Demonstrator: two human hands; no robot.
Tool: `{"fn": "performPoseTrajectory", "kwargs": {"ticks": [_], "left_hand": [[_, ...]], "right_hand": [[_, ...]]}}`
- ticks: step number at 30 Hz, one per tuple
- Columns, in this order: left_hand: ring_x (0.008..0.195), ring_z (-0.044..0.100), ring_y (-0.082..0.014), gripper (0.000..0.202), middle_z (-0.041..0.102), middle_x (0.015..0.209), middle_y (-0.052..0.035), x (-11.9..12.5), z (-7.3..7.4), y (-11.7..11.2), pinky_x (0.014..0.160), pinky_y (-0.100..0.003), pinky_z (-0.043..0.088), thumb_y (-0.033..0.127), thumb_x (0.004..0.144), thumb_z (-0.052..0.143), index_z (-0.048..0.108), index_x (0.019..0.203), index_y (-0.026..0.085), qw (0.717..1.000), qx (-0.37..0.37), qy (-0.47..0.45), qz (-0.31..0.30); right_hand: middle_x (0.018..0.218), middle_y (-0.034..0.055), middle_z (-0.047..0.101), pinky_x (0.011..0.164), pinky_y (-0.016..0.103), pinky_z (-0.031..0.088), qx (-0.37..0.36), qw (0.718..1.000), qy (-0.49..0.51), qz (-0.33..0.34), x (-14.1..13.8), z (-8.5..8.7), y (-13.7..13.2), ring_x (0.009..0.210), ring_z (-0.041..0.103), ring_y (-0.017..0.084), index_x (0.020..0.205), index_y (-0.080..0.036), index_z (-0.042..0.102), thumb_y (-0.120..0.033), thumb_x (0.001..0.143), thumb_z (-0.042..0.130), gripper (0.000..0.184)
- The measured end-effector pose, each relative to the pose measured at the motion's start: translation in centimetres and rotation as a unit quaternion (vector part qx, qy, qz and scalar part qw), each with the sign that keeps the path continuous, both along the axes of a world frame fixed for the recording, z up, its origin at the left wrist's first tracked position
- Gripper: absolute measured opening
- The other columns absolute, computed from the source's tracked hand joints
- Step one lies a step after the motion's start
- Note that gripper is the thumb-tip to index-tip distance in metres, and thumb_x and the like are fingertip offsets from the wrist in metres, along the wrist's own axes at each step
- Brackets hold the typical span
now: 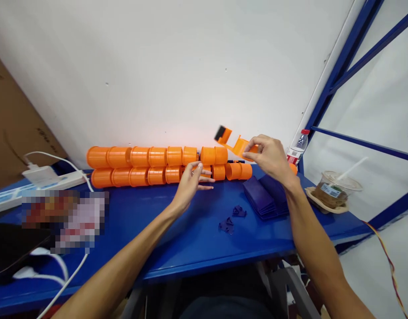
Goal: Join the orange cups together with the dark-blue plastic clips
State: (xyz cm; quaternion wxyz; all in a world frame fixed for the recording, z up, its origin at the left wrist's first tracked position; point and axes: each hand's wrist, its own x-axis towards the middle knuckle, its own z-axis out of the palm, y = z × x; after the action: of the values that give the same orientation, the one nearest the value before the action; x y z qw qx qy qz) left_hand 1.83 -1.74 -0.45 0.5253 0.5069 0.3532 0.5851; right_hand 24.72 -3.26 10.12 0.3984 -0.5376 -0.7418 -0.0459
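Pinched in my right hand (265, 155) is an orange plastic piece (239, 146) with a black patch at its far end, held up in front of the wall. My left hand (189, 184) hovers over the blue table, its fingers apart and nothing in them. Behind it, two stacked rows of orange cylindrical parts (140, 166) lie along the wall. Below my right hand is a pile of folded dark blue sheets (265, 199). Two small dark blue plastic pieces (228, 226) rest on the table between my forearms.
A bottle with a red cap (300, 144) and a lidded bowl with a straw (332, 190) stand at the right, beside a blue metal frame (333, 84). On the left are a white power strip (57, 184), cables and a cardboard box (21, 115). The table's front edge (220, 261) runs below my arms.
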Motion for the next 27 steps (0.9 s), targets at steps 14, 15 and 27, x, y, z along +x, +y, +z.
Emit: {"fn": "performPoseTrajectory", "kwargs": {"ticks": [14, 15, 27], "left_hand": [[0.081, 0.073, -0.0205, 0.047, 0.07, 0.074, -0.0028, -0.5, -1.3, 2.0, 0.074, -0.029, 0.056, 0.063, 0.086, 0.069, 0.067, 0.094, 0.017, 0.976, -0.005, -0.176, 0.125], [0.081, 0.073, -0.02, 0.045, 0.071, 0.076, -0.003, -0.6, -1.3, 2.0, 0.074, -0.028, 0.056, 0.061, 0.088, 0.069, 0.069, 0.098, 0.017, 0.975, -0.014, -0.191, 0.114], [0.071, 0.072, -0.0134, 0.027, 0.077, 0.084, -0.0032, -0.9, 1.7, 0.3, 0.071, -0.023, 0.058, 0.031, 0.104, 0.052, 0.073, 0.108, 0.014, 0.951, -0.118, -0.285, 0.0]], "right_hand": [[0.088, 0.0006, 0.068, 0.053, 0.024, 0.041, -0.24, 0.911, 0.136, 0.307, -6.5, -3.8, -2.3, 0.056, 0.056, 0.008, 0.08, -0.018, 0.07, -0.025, 0.083, 0.07, 0.008], [0.09, 0.0014, 0.069, 0.054, 0.025, 0.042, -0.224, 0.918, 0.141, 0.296, -5.9, -3.4, -2.3, 0.057, 0.057, 0.009, 0.082, -0.018, 0.07, -0.028, 0.086, 0.069, 0.011], [0.106, 0.0092, 0.071, 0.064, 0.029, 0.036, -0.385, 0.787, -0.432, 0.216, -6.2, -6.3, -2.6, 0.094, 0.065, 0.027, 0.106, -0.019, 0.068, -0.046, 0.075, 0.085, 0.044]]}}
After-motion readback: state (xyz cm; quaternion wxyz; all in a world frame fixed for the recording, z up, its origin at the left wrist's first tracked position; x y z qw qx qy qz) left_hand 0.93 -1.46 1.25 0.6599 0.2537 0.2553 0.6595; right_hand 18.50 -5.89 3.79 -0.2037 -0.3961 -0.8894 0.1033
